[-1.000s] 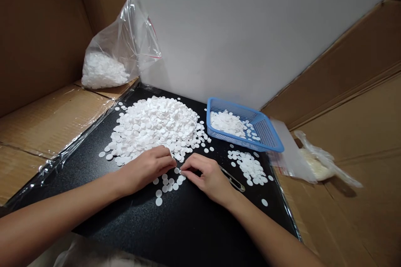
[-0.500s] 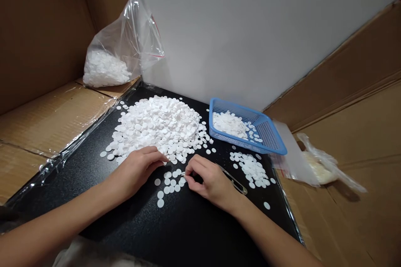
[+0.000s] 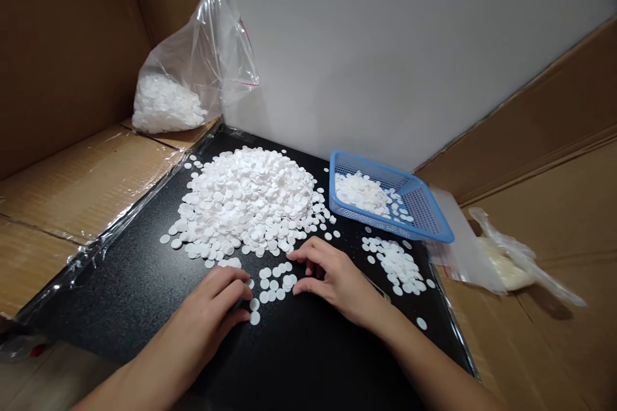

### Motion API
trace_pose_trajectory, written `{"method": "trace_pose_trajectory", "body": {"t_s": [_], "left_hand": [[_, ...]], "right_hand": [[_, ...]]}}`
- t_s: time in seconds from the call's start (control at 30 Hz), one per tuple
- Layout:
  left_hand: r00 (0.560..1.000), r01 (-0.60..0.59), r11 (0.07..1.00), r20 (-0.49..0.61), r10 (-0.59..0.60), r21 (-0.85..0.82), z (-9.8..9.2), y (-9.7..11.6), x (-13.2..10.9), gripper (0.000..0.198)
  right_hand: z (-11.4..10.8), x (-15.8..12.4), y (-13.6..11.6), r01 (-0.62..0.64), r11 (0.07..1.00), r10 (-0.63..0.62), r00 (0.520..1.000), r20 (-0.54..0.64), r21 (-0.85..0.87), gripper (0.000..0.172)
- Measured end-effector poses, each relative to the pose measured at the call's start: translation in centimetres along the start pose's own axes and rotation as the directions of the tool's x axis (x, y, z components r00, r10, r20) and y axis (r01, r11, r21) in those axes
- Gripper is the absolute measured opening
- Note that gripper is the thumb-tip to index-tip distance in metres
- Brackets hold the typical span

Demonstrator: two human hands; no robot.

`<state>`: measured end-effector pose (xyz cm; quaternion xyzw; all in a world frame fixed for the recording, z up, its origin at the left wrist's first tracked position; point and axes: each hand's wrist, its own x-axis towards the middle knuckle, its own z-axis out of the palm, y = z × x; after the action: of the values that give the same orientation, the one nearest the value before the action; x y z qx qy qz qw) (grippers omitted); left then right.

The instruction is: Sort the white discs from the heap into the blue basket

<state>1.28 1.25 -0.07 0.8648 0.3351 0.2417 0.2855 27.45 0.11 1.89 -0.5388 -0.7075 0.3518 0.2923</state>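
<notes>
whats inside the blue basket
A small heap of white discs lies in the blue basket, toward its left side, with a few loose ones scattered beside it on the bare mesh floor. The heap covers whatever is beneath it.

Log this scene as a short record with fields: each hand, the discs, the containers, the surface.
left hand: palm down on the black mat, fingertips at the loose white discs
right hand: fingers curled beside the same discs; any grasp unclear
big pile: behind both hands
small pile: right of the right hand
blue basket: some discs inside
plastic bag: on cardboard, far left, discs inside
</notes>
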Motion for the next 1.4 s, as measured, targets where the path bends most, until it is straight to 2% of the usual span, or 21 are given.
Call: {"method": "trace_pose_trajectory", "body": {"t_s": [0.03, 0.1, 0.2, 0.3, 0.37, 0.47, 0.57, 0.67, 0.73, 0.8, 0.87, 0.93, 1.0, 1.07, 1.17, 1.3, 1.4], "left_hand": [[1.0, 0.007, 1.0, 0.017, -0.007, -0.001, 0.3, 0.2, 0.4, 0.016], [0.998, 0.027, 1.0, 0.064, -0.026, -0.007, 0.6, 0.6, 1.2, 0.018], [0.991, 0.033, 0.999, 0.134, -0.028, -0.032, 0.6, 1.1, 2.0, 0.024], [0.985, 0.033, 0.998, 0.169, -0.025, -0.048, -0.6, 1.0, 2.9, 0.021], [0.988, 0.023, 1.0, 0.152, -0.023, 0.005, -1.7, 0.6, 3.8, 0.016], [0.992, 0.008, 0.985, 0.123, -0.029, 0.172, -2.7, -0.1, 5.5, 0.011], [0.99, -0.034, 0.957, 0.138, -0.006, 0.288, -2.5, -0.7, 7.0, 0.008], [0.992, -0.067, 0.944, 0.126, 0.027, 0.323, -1.7, -1.2, 7.6, 0.011], [0.993, -0.067, 0.948, 0.113, 0.033, 0.312, -1.4, -1.5, 7.5, 0.013], [0.994, -0.066, 0.956, 0.102, 0.039, 0.286, -1.4, -1.7, 7.3, 0.014], [0.995, -0.073, 0.966, 0.083, 0.054, 0.249, -1.7, -1.7, 7.0, 0.016], [0.994, -0.1, 0.973, 0.07, 0.088, 0.21, -2.0, -1.6, 6.6, 0.017], [0.986, -0.152, 0.972, 0.089, 0.138, 0.178, -2.3, -1.4, 6.3, 0.017], [0.973, -0.195, 0.971, 0.149, 0.174, 0.138, -2.6, -1.2, 6.1, 0.017], [0.964, -0.165, 0.986, 0.216, 0.154, 0.037, -2.9, -1.4, 6.0, 0.019], [0.997, -0.046, 0.999, 0.064, 0.046, -0.007, -3.2, -2.1, 6.3, 0.022], [0.999, -0.045, 0.998, -0.004, 0.045, 0.049, -3.0, -2.6, 6.4, 0.018]], "right_hand": [[0.3, -0.1, -0.1, 0.004, 1.0, -0.004, 1.0, -0.001, -0.003, 0.03], [0.7, -0.2, -0.4, 0.014, 1.0, -0.014, 1.0, 0.023, -0.012, 0.031], [0.8, -0.4, -1.2, 0.016, 1.0, -0.015, 0.997, 0.075, -0.018, 0.016], [0.5, 0.0, -1.6, 0.037, 0.997, -0.037, 0.999, 0.012, -0.068, 0.006], [0.6, 0.6, -1.5, 0.065, 0.99, -0.072, 0.996, -0.055, -0.124, 0.007], [1.6, 1.9, -0.9, 0.102, 0.965, -0.125, 0.989, -0.081, -0.243, 0.009], [2.9, 2.6, -0.4, 0.134, 0.92, -0.18, 0.979, -0.096, -0.368, 0.004], [3.1, 2.5, -0.5, 0.141, 0.934, -0.195, 0.971, -0.137, -0.33, 0.012], [2.5, 2.2, -0.9, 0.084, 0.975, -0.116, 0.982, -0.152, -0.206, 0.013], [1.6, 1.9, -1.4, -0.042, 0.996, 0.034, 0.995, -0.094, -0.079, 0.015], [0.8, 1.8, -1.7, -0.181, 0.983, 0.181, 0.983, -0.002, -0.015, 0.019], [0.3, 2.0, -1.7, -0.255, 0.967, 0.255, 0.966, 0.038, -0.003, 0.023], [0.3, 2.3, -1.5, -0.216, 0.976, 0.216, 0.976, 0.001, -0.013, 0.023], [0.7, 2.5, -1.2, -0.1, 0.993, 0.097, 0.993, -0.061, -0.056, 0.019], [1.7, 2.6, -0.7, 0.039, 0.981, -0.061, 0.992, -0.107, -0.191, 0.013], [2.7, 2.5, -0.1, 0.107, 0.929, -0.146, 0.986, -0.085, -0.354, 0.005], [2.7, 2.4, -0.2, 0.105, 0.933, -0.146, 0.985, -0.093, -0.343, 0.01]]}}
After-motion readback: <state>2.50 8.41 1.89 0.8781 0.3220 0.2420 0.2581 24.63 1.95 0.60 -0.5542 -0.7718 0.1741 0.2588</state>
